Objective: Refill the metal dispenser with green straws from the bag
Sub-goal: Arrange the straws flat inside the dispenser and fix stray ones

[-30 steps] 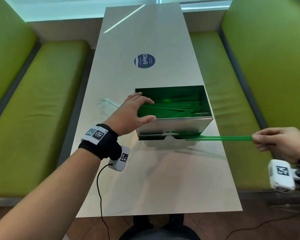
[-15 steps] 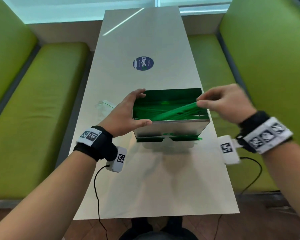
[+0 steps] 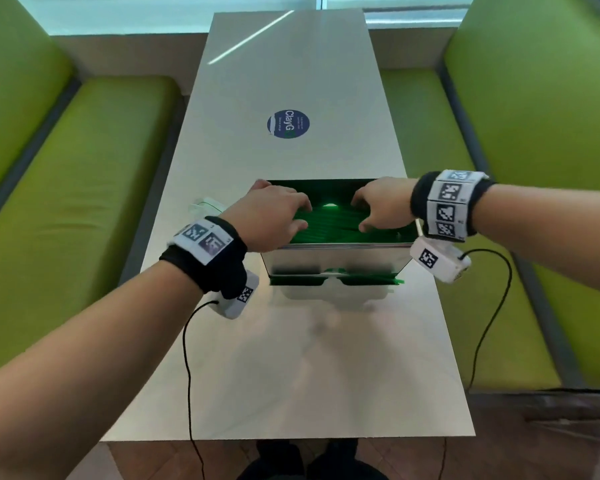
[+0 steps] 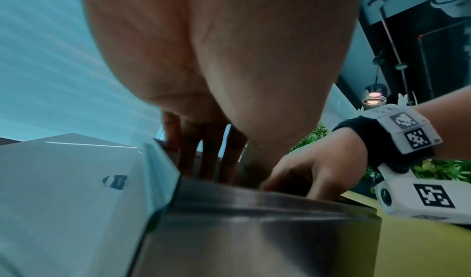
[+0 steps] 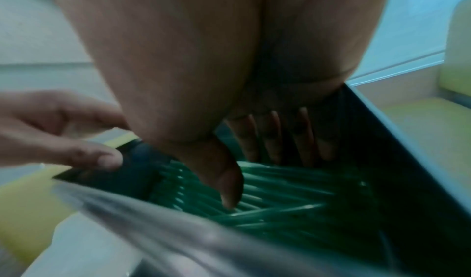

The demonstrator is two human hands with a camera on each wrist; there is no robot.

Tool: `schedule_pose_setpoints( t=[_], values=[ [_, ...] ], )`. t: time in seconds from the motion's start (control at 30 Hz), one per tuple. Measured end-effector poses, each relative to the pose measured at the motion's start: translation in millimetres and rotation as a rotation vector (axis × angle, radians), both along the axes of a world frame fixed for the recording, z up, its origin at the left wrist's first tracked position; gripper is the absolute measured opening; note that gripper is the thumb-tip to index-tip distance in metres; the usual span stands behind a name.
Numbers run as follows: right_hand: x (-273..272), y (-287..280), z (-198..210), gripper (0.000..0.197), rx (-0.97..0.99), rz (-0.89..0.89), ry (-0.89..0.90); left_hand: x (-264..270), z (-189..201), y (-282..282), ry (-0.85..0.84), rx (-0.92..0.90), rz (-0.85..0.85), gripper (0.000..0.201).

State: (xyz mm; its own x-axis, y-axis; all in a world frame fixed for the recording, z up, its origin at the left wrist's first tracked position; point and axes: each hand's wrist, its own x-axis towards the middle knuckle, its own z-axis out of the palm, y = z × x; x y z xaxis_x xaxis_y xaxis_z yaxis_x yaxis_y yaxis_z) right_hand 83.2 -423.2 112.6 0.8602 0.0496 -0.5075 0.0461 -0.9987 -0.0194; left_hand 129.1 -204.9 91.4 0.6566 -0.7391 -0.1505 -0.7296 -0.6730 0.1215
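Observation:
The metal dispenser (image 3: 333, 259) stands mid-table with its top open, and green straws (image 3: 329, 225) lie in a heap inside. More straws show in its bottom front tray (image 3: 329, 280). My left hand (image 3: 291, 216) reaches into the left half of the opening, fingers (image 4: 203, 156) straight and pointing down. My right hand (image 3: 371, 213) reaches into the right half, fingers (image 5: 275, 140) spread, the thumb touching the straws (image 5: 280, 210). Neither hand grips a straw. A clear plastic bag (image 3: 205, 206) lies flat left of the dispenser, partly hidden by my left wrist.
The pale table (image 3: 291, 358) carries a round blue sticker (image 3: 288, 123) beyond the dispenser. Green benches (image 3: 66, 202) flank both sides. Wrist camera cables (image 3: 187, 341) trail over the near table edge.
My right hand brought a straw from the far right over the dispenser and let it go. Both hands now reach into the opening; the left hand left the side wall.

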Motion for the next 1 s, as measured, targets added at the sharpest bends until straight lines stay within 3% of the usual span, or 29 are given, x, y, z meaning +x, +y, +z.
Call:
schedule_pose_setpoints(
  t=[0.07,0.13,0.2,0.3,0.4,0.57,0.73,0.87,1.0],
  values=[
    [5,5,-2,0.063,-0.069,0.095,0.113,5,2,-8,0.067,0.122,-0.019,0.057],
    [8,8,1,0.052,-0.052,0.143,0.181,7,0,-14,0.104,0.241,-0.044,0.066],
    [12,9,6,0.038,-0.021,0.137,0.201,9,-3,-19,0.115,0.343,-0.065,0.064],
    [18,8,10,0.038,-0.046,0.130,0.085,9,1,-21,0.163,0.431,-0.112,0.048],
    [19,9,2,0.040,-0.097,0.152,0.008,8,3,-17,0.197,0.403,-0.163,0.039],
    [14,18,-17,0.052,-0.184,0.206,0.123,7,8,-11,0.262,0.267,-0.152,0.037],
    [18,15,-10,0.039,-0.172,0.224,0.076,20,12,-5,0.167,0.068,-0.064,0.034],
    [23,26,-11,0.053,-0.082,0.187,0.019,19,10,-9,0.126,0.319,-0.102,0.045],
    [38,44,-16,0.061,-0.076,0.131,0.125,5,12,-12,0.113,0.429,-0.185,0.030]
  ],
)
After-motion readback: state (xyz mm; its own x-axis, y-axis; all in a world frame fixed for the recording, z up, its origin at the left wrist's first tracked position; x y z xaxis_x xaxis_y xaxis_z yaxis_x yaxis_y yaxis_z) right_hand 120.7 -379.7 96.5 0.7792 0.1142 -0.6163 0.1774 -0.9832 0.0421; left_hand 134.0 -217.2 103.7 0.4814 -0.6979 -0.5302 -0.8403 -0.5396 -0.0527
